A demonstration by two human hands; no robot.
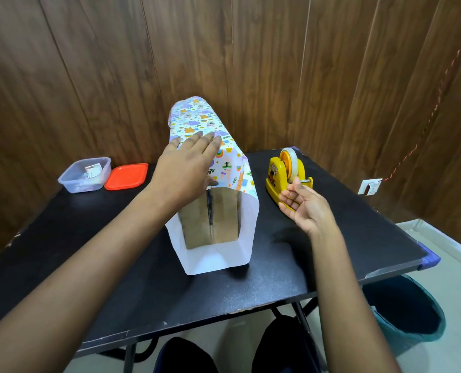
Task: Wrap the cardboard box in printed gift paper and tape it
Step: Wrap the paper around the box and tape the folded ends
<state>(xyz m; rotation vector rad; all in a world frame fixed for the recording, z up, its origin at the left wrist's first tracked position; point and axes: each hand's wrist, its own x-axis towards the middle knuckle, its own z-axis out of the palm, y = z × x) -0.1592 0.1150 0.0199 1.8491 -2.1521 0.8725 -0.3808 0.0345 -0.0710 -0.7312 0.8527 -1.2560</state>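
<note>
Soft, even light falls from overhead, bright enough that the white paper (213, 261) nearly washes out, while the black table (291, 265) swallows detail and carries only faint, diffuse shadows (the clearest lies under the right hand (304, 208)). A pale sheen streaks the cardboard box (218, 219). The wide lens bows the wall panels (62, 76) toward the edges, and the left hand (186, 170) looks slightly smeared at its fingertips.

No readable text is showing anywhere. The yellow tape dispenser (286, 179) is carrying a printed side sticker, and the gift paper (218, 154) is showing cartoon patterns, neither with legible words.
</note>
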